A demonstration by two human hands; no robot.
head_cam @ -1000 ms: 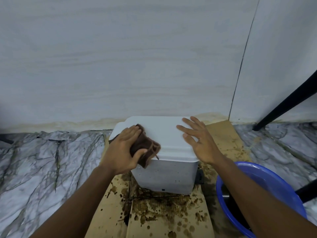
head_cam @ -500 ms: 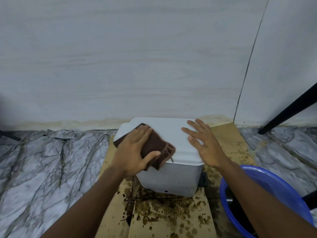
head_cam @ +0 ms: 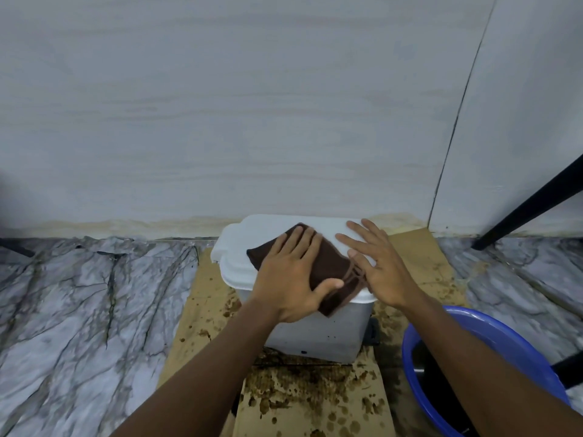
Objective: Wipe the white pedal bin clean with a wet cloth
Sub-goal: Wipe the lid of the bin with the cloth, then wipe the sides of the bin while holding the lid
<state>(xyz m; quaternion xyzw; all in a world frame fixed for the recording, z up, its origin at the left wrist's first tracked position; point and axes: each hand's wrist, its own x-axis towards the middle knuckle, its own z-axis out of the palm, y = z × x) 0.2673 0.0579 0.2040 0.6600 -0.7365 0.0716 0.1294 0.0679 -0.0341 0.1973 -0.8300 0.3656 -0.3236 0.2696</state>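
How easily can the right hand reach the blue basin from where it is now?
Likely yes: the right hand lies flat on the lid, holding nothing, and the basin sits close beside the bin on that side, with nothing between.

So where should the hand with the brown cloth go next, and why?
Probably sweep the brown cloth toward the left end of the lid: the left hand presses it flat mid-lid, the right hand rests flat on the right side, and the left end lies bare.
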